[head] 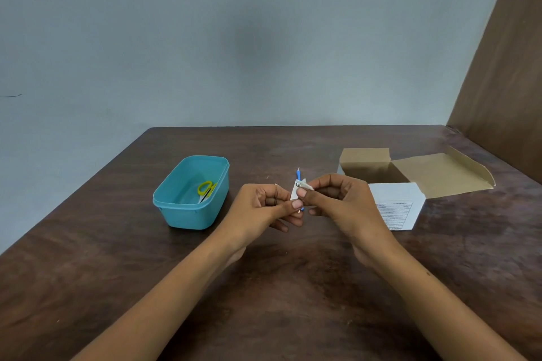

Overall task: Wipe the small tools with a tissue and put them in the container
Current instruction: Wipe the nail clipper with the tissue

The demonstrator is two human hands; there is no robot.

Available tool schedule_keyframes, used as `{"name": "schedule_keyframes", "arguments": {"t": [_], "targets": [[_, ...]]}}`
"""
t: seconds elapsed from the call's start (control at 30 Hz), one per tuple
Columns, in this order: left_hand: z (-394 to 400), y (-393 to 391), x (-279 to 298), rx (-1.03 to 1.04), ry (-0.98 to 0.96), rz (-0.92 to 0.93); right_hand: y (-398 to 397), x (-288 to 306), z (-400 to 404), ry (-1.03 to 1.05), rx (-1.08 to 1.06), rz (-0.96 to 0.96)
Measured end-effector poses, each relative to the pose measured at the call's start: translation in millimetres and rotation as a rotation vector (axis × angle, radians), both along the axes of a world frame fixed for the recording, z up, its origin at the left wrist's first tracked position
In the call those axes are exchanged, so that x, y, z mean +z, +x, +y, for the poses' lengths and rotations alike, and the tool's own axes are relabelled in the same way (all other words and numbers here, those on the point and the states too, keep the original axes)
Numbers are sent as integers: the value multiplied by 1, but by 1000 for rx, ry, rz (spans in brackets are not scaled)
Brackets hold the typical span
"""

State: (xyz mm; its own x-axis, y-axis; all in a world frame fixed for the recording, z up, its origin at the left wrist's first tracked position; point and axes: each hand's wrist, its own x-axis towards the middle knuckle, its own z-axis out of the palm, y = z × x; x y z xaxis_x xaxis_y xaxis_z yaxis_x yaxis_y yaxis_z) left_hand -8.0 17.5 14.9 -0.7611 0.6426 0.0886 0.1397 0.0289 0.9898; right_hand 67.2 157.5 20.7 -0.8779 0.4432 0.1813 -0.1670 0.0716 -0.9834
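Left hand point(268, 205) and right hand point(337, 199) both pinched a tissue point(294, 193) wrapped round a small metal tool point(299, 184) above the desk point(293, 287). A blue tool point(298, 176) lay just behind. Container point(190, 214) sat left, holding yellow scissors point(206, 189); open cardboard box point(410, 173) right.

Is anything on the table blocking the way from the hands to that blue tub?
Nothing visible does. Bare table lies between the hands' small tool and the open tub, which holds only scissors.
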Motion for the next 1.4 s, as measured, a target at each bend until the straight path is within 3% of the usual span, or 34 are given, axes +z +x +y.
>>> {"name": "schedule_keyframes", "arguments": {"t": [0.13, 0.37, 0.57, 0.67, 0.9, 1.03, 1.4], "targets": [[1, 0, 1, -25, -52, 9, 0, -2, 3, 5, -15, -5], [-1, -1, -2, 125, -135, 360, -2, -5, 2, 79, -64, -20], [0, -2, -6, 133, -167, 450, -3, -5, -1, 127, -68, 55], [2, 2, -8, 102, -141, 399, -4, -6, -1, 137, -70, 64], [3, 6, -1, 15, 58, 34, -3, -7, -4, 276, -62, 74], [3, 4, -2, 10, 70, -94, -3, -6, -5, 371, -61, 73], [3, 5, -5, -21, -53, 38, 0, -5, -8, 429, -130, 28]]}}
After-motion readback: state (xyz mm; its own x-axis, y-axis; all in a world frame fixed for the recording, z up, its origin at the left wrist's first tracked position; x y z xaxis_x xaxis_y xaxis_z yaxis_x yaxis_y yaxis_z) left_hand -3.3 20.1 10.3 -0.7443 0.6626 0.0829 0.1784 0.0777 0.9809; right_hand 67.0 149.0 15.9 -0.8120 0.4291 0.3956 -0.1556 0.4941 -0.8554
